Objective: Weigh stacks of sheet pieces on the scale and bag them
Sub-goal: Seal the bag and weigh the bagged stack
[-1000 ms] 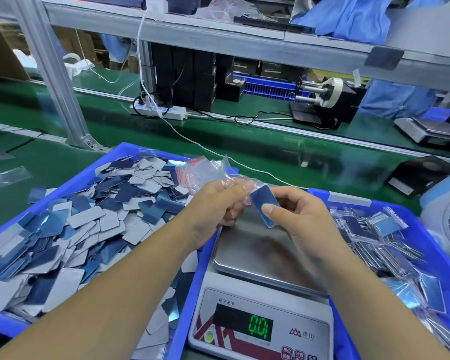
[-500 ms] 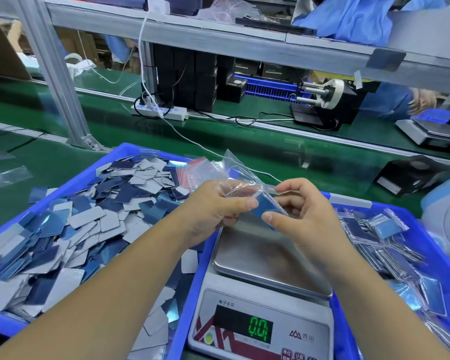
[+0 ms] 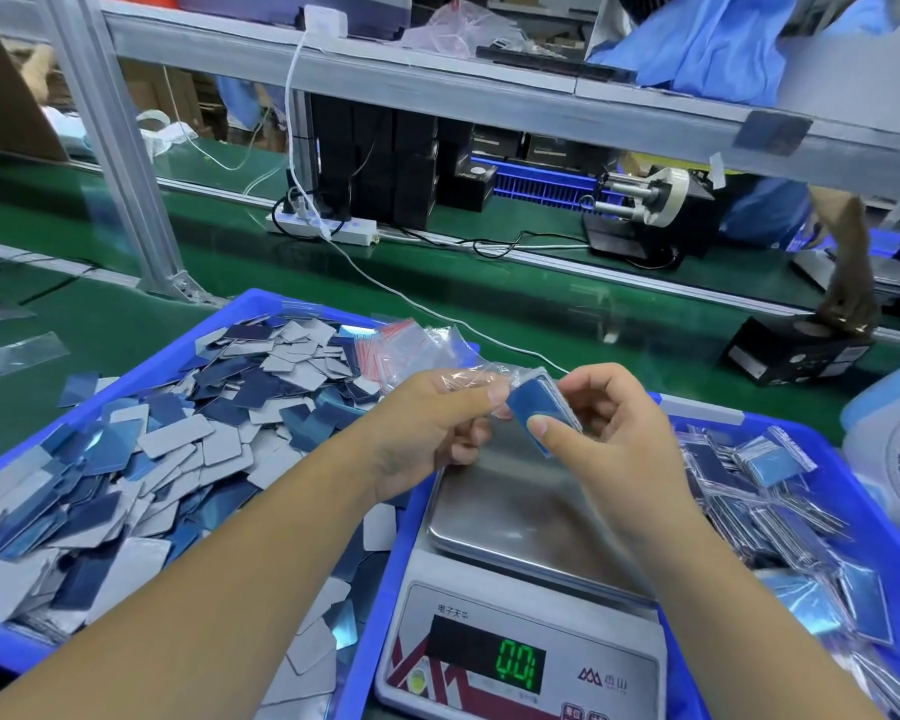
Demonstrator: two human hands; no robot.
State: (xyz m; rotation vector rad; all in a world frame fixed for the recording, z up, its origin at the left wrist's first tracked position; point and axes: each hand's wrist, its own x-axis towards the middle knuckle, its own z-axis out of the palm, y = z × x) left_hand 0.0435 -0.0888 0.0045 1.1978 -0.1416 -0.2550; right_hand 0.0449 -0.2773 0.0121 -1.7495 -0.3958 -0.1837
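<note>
Two bare hands meet above the steel pan of the scale [image 3: 520, 517], whose green display shows 0.0. The right hand [image 3: 609, 433] pinches a small stack of blue sheet pieces [image 3: 539, 407] between thumb and fingers. The left hand [image 3: 427, 428] has its grip pressed on the mouth of a clear plastic bag [image 3: 468, 379], which touches the top of the stack. To the left, a blue tray [image 3: 240, 314] holds many loose blue and grey pieces. To the right, another blue tray [image 3: 822, 439] holds filled bags. Farther away, a white power strip [image 3: 323, 228] lies on the green counter [image 3: 489, 293].
</note>
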